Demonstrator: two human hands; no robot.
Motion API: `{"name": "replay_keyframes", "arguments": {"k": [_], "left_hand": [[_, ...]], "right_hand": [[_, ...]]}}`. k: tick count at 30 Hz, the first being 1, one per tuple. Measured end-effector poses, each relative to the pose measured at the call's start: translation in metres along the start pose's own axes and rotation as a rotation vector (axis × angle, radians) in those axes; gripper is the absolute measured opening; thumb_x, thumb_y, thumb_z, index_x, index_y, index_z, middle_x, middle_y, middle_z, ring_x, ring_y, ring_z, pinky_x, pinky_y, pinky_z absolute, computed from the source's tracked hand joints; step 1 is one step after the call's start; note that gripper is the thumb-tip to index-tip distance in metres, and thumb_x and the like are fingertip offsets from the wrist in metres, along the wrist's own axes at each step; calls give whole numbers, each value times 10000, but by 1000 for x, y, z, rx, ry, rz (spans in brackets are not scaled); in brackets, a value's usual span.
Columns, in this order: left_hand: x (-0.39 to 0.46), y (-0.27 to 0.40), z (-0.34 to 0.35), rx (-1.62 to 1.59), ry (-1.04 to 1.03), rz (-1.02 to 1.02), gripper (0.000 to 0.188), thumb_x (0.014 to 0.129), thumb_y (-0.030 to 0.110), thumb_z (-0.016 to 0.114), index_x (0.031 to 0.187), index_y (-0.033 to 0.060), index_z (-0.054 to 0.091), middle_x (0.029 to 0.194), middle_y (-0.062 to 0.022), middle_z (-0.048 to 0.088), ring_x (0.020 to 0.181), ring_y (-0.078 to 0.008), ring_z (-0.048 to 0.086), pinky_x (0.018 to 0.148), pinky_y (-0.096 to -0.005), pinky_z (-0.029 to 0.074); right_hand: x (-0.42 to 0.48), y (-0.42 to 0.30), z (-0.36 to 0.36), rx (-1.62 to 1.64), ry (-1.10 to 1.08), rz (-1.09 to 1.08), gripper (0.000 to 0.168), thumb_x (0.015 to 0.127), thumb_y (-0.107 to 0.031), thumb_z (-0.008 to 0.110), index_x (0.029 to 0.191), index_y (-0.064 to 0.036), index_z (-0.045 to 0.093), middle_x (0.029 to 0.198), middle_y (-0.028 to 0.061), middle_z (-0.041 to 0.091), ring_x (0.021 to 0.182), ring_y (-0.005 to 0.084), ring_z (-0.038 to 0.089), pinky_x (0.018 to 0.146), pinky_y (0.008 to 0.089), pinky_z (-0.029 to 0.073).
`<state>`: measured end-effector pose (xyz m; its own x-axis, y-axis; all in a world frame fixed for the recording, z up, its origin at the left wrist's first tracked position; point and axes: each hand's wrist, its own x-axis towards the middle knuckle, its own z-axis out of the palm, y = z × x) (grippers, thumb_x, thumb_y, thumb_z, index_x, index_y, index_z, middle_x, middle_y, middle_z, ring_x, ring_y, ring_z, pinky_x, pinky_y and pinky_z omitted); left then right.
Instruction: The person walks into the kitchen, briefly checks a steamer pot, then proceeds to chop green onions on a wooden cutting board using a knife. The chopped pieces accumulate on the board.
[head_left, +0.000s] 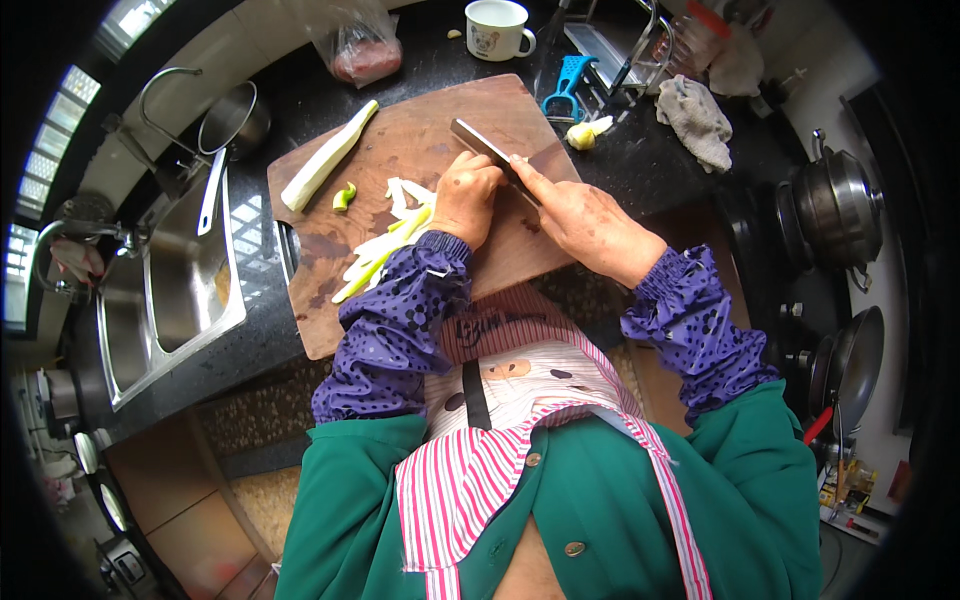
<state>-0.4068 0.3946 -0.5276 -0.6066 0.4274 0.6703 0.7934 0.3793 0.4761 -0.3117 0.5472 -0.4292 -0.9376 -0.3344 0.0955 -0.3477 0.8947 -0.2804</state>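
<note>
My right hand (596, 225) grips a kitchen knife (478, 139), its index finger lying along the blade. Close against the blade, my left hand (469, 196) rests on the wooden cutting board (420, 135) with curled fingers. Whatever may be under those fingers is hidden. Pale and light-green vegetable strips (384, 251) lie beside and partly behind my left wrist. Farther left on the board are a long peeled pale-green vegetable (330, 156) and a small curved green piece (344, 196).
A double steel sink (184, 277) is at left, with a white-handled utensil (212, 193) at its rim. Behind the board stand bagged meat (367, 60) and an enamel mug (495, 31). A blue peeler (568, 88), a grey cloth (696, 120) and a lidded pot (836, 199) are at right.
</note>
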Motion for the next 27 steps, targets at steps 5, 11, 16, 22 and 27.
{"name": "replay_keyframes", "arguments": {"k": [5,11,16,22,27], "left_hand": [[-1,-5,1,0,-1,-45,122,724,-35,637,794,58,674,777,-105,612,777,-301,571,699,-370,488],[-2,-6,0,-16,36,-7,80,715,16,609,732,75,660,761,-80,614,811,-283,583,716,-369,494],[-5,-7,3,-53,47,-50,78,720,10,608,730,74,651,783,-90,606,828,-286,584,725,-371,492],[-6,-6,1,-44,38,-41,91,719,-14,611,745,66,647,772,-93,599,810,-295,581,708,-373,487],[-5,-1,-5,-31,54,-52,117,703,-56,637,747,53,635,748,-105,587,769,-306,576,677,-378,478]], "right_hand": [[8,-8,9,-28,0,5,614,845,-34,509,1426,-2,313,802,239,624,762,384,629,713,456,501],[18,6,16,171,55,97,657,853,-25,492,1471,-66,273,826,250,617,780,387,625,728,449,492],[9,4,6,102,22,50,641,845,-27,503,1451,-38,297,821,263,608,792,394,624,737,446,492],[2,-1,5,20,27,-56,620,839,-36,499,1426,10,303,823,260,627,792,399,629,732,457,501],[14,-8,10,-14,-58,35,634,842,-41,505,1437,-5,290,842,257,631,798,399,630,730,463,501]]}}
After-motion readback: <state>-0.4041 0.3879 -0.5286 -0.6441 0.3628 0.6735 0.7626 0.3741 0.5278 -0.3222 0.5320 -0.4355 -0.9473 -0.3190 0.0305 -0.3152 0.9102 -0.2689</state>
